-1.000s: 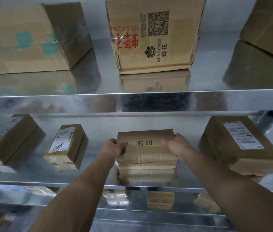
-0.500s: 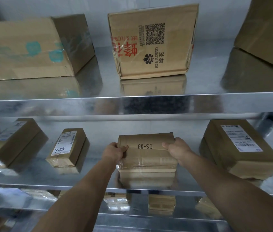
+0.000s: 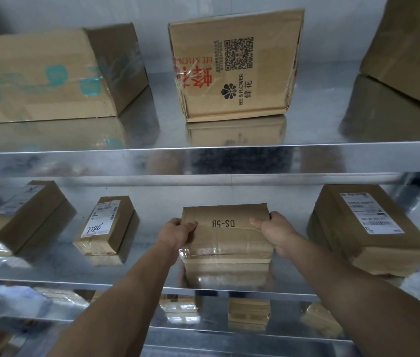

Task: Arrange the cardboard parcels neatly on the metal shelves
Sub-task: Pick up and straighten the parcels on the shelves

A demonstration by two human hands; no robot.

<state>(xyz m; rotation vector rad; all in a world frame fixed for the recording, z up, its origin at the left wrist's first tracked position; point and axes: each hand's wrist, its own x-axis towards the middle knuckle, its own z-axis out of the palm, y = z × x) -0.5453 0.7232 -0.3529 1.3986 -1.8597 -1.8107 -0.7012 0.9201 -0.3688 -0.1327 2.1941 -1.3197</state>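
The DS-5B parcel (image 3: 225,228) lies flat at the middle of the middle shelf (image 3: 149,269), lettering upside down to the camera, its near edge set back from the shelf's front lip. The left hand (image 3: 175,234) grips its left edge, thumb laid over the top and fingers curled down the side. The right hand (image 3: 275,233) grips the right edge the same way, thumb on top.

A strip of bare metal runs on each side. To the left it reaches the small labelled parcel (image 3: 105,225), which lies a little askew. To the right it reaches the large labelled parcel (image 3: 368,228), whose corner angles toward the right wrist. Farther left a long parcel (image 3: 18,217) lies slanted. Behind the held parcel there's open shelf back to the wall.

Overhead, the upper shelf (image 3: 152,136) carries a Bee & Flower box (image 3: 234,70) standing well back from its edge, with a teal-marked box (image 3: 44,76) to its left.
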